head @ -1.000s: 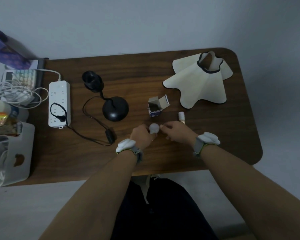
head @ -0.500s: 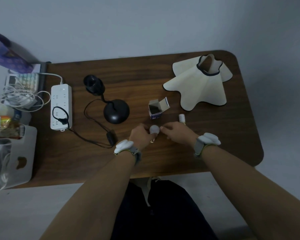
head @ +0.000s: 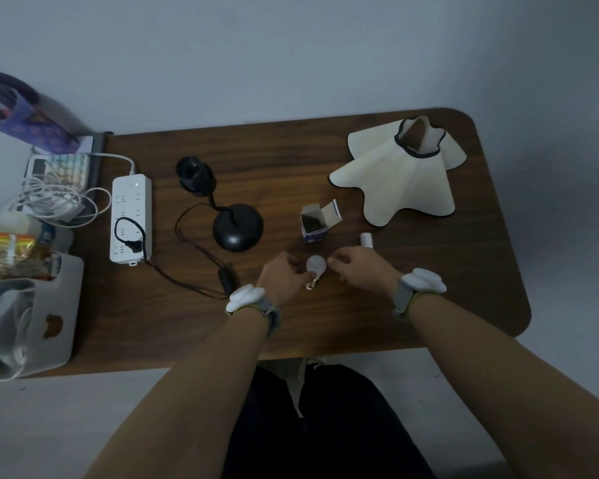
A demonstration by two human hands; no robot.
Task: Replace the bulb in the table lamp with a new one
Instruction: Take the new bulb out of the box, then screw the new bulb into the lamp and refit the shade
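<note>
A small white round bulb (head: 316, 266) with a brass screw base sits between my hands near the table's front middle. My left hand (head: 280, 277) grips it from the left, fingers curled around it. My right hand (head: 358, 270) is just to its right, fingertips close to the glass; contact is unclear. The black lamp base (head: 237, 227) with its bent neck and empty socket (head: 195, 175) stands to the left. An open bulb box (head: 314, 221) stands behind my hands. Another small white bulb (head: 366, 239) lies to the right. The cream lampshade (head: 400, 178) lies at the back right.
A white power strip (head: 130, 216) with the lamp's black plug and cord lies on the left of the wooden table (head: 325, 326). An inline switch (head: 227, 280) lies left of my left wrist. A white bin (head: 35, 323) and cables crowd the far left.
The bulb has tilted so its brass base now shows below my left hand. My right fingers have drawn slightly away from the glass.
</note>
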